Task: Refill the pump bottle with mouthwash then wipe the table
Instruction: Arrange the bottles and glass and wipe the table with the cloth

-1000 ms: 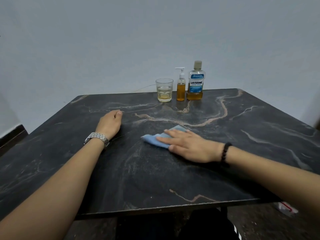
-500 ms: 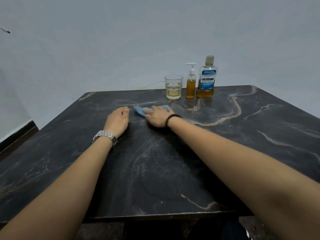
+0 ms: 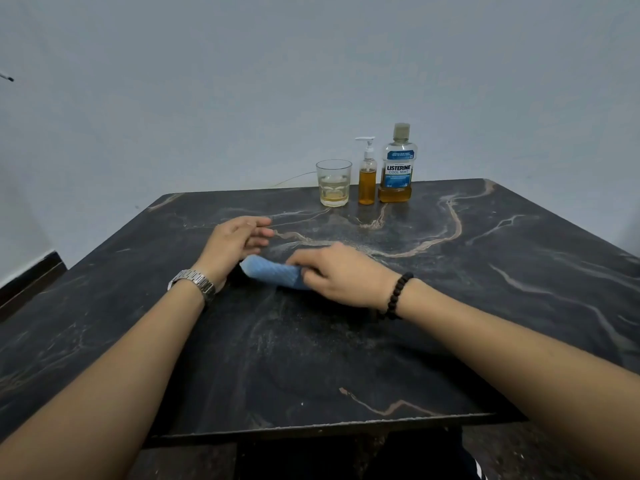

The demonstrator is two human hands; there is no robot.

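Compared with half a second ago: right hand (image 3: 341, 275) drawn back from the far middle of the counter (image 3: 519, 306) toward the near middle, now pinching the blue cloth (image 3: 272, 271) at its right end, fingers curled round the fabric. Cloth no longer flat under the palm but bunched into a roll, lying on the counter between the two hands. Left hand (image 3: 233, 242) lifted off its flat rest, tilted on its edge, fingers loosely spread and relaxed, grip wide and holding nothing, its heel just beside the cloth's left end. Silver watch (image 3: 194, 280) on the left wrist, black bead bracelet (image 3: 396, 296) on the right.

At the far edge, near the wall (image 3: 311, 81), unchanged: glass (image 3: 333, 183) with a little pale liquid, pump bottle (image 3: 367, 174) largely full of amber liquid, mouthwash bottle (image 3: 396, 164) with amber liquid low in its base. All three upright in a row, close together, well apart from the hands.

Open dark marble surface to the right of the right forearm and out to the right edge; more bare surface left of the left forearm toward the left corner. Near edge visible below both forearms, with bare counter between them. Faint smears and dusty streaks across the middle.
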